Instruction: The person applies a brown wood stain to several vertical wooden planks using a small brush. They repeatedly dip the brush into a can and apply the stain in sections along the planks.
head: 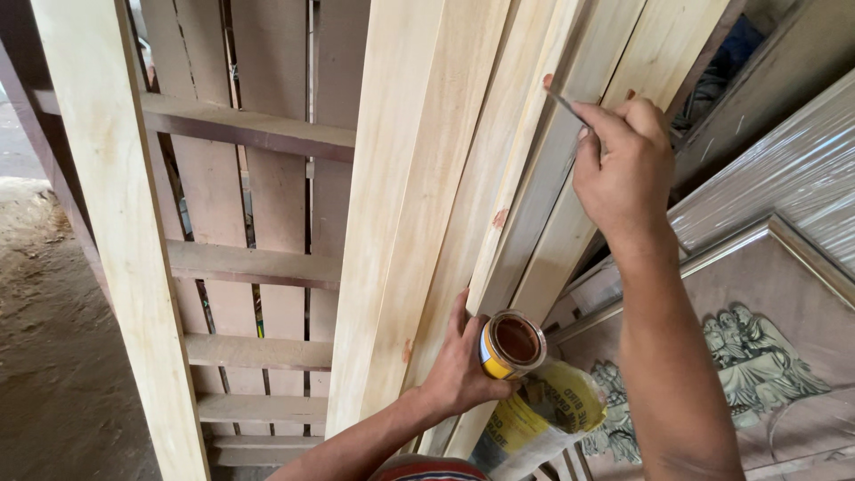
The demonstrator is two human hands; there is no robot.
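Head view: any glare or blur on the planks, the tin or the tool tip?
Head view: even daylight on the planks, no glare; the tin in the left hand is sharp; the thin tool in the right hand is slightly soft; plastic wrap at right shines.

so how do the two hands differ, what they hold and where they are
The left hand is low, wrapped around a small open tin of reddish-brown filler; the right hand is raised high, pinching a thin blade. The left hand rests against the planks' lower part; the right hand presses the blade tip to a plank edge higher up. The left hand grips whole-handed; the right uses its fingertips. Both are bare and work at the same leaning planks.
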